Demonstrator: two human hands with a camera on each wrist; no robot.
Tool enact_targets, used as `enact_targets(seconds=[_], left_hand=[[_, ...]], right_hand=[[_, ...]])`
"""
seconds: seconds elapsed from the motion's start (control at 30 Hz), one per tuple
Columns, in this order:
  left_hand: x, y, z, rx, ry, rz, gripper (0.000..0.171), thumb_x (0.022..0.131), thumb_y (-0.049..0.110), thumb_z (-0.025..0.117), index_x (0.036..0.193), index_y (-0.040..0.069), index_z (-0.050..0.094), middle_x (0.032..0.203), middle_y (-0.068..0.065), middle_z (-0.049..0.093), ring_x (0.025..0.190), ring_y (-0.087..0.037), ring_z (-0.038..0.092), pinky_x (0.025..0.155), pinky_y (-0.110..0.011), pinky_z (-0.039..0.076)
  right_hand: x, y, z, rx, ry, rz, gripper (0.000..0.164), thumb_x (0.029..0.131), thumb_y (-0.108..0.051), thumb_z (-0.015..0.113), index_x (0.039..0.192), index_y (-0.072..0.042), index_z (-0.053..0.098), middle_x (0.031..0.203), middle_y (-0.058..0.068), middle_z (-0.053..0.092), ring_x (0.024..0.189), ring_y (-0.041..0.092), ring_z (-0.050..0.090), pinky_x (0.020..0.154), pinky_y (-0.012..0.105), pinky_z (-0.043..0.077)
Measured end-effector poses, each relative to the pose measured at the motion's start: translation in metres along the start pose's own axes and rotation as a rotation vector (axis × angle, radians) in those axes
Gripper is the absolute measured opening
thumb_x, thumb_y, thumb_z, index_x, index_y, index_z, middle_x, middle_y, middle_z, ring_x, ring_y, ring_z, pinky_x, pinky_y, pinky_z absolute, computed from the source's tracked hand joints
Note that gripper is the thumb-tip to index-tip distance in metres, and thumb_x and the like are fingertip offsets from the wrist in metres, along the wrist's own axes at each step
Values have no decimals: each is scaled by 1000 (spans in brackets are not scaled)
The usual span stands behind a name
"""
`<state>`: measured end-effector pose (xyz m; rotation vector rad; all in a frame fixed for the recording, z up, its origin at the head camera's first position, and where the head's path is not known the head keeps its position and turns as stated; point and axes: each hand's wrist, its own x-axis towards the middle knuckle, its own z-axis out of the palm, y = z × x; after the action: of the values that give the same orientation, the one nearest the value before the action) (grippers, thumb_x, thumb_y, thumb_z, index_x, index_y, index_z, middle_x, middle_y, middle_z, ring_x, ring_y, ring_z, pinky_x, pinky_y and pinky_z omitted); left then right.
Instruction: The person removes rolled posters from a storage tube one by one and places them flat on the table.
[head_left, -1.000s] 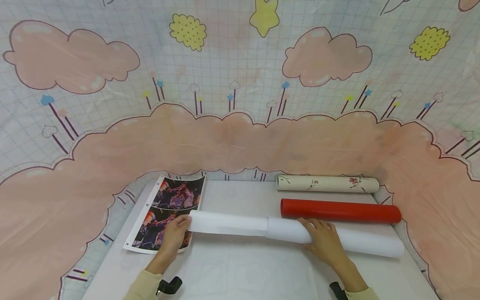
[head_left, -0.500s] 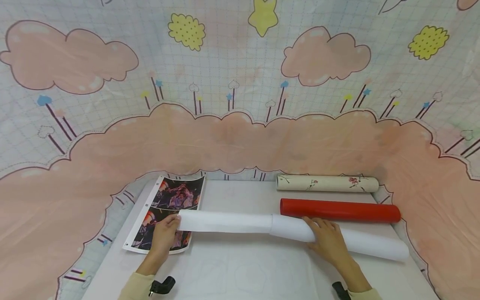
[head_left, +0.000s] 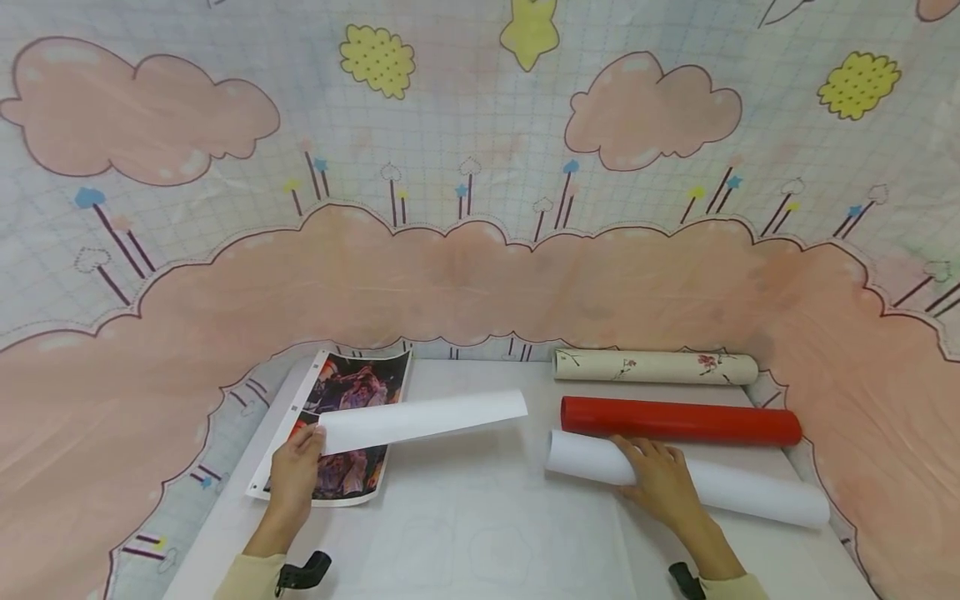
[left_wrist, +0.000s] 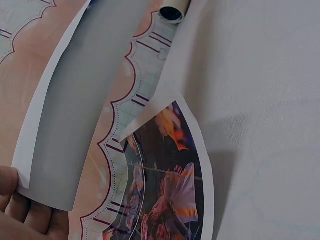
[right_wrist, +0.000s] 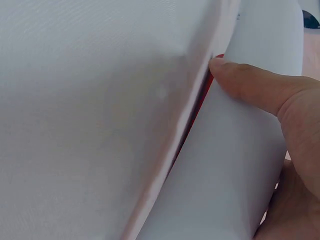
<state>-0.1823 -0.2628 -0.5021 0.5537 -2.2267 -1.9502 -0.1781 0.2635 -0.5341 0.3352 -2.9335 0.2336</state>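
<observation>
My left hand point(head_left: 295, 467) pinches the left end of a curled white sheet of paper point(head_left: 423, 421). In the left wrist view, fingers and thumb hold the sheet's near end, and its inner side point(left_wrist: 85, 110) looks grey. The paper passes above a print with two dark, colourful pictures point(head_left: 356, 387). To the right, my right hand point(head_left: 656, 483) grips a white roll point(head_left: 765, 492) from above, near its left part. The right wrist view has the thumb point(right_wrist: 245, 85) laid along this roll point(right_wrist: 220, 170). A gap separates the sheet's right end from the roll.
Just behind the white roll lies a red roll point(head_left: 678, 421). Farther back is a cream roll with a flower pattern point(head_left: 656, 367). All are on a white table point(head_left: 487, 533). A patterned cloth point(head_left: 480, 283) with pink clouds hangs behind and along the sides.
My left hand has moved left, drawing the curled sheet out of the white roll's left end; the two are now apart. My right hand and the roll have shifted slightly right.
</observation>
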Motion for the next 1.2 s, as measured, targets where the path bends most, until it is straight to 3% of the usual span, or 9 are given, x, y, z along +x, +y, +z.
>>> enact_targets(seconds=[0.07,0.17,0.27,0.37,0.5,0.63,0.8,0.93,1.2], left_hand=[[-1,0,-1,-16,-5,-3,57,105,33,43,145,-6,37,151,-28,39,126,-8,54,115,-31,36],[-2,0,-2,-42,-25,-5,59,105,32,42,147,-8,33,153,-29,34,143,-36,33,120,-48,23],[-2,-1,-1,-33,-20,-16,59,105,34,43,147,-7,34,152,-27,37,140,-27,40,120,-45,25],[-2,-2,-1,-11,-7,-18,57,105,35,43,145,-5,38,149,-24,42,120,-2,52,119,-37,30],[-1,-4,0,-25,-16,1,55,105,33,43,143,-6,39,147,-22,42,97,20,48,109,-17,37],[-1,-7,4,-87,-31,13,55,105,31,45,142,-9,38,143,-19,44,96,19,50,91,-3,40],[-3,-9,7,-134,-45,-8,53,105,29,46,142,-8,39,121,8,57,101,16,51,92,-5,37],[-4,-9,8,-142,-48,-18,50,105,30,44,141,-6,41,101,26,56,104,10,50,92,-8,36],[-7,-7,11,-128,-14,-5,48,105,27,45,139,-7,45,99,25,56,104,5,49,89,-9,37]], right_hand=[[0,2,2,-1,-6,1,81,64,-30,91,136,-16,56,123,12,65,117,39,57,96,66,38],[0,5,5,-11,-11,-11,79,64,-29,90,134,-16,57,122,12,65,115,39,57,95,66,38],[1,9,7,-19,-9,-38,78,64,-27,91,134,-17,58,121,12,66,114,38,59,94,65,39],[3,12,7,-25,4,-66,77,62,-22,91,132,-17,59,120,12,66,112,39,60,94,64,40],[5,14,5,-37,8,-78,76,61,-18,91,130,-16,61,118,11,66,110,39,60,92,64,41],[6,16,5,-51,30,-75,74,60,-17,92,128,-15,62,116,11,63,110,38,58,91,65,43],[9,20,6,-86,75,-56,71,61,-13,92,126,-16,64,115,15,60,113,39,54,93,64,40],[14,24,5,-88,93,-66,70,63,-8,89,128,-16,63,115,15,59,112,39,53,92,64,40],[27,32,7,-85,107,-82,68,67,0,84,129,-15,62,116,16,58,112,39,53,90,64,41]])
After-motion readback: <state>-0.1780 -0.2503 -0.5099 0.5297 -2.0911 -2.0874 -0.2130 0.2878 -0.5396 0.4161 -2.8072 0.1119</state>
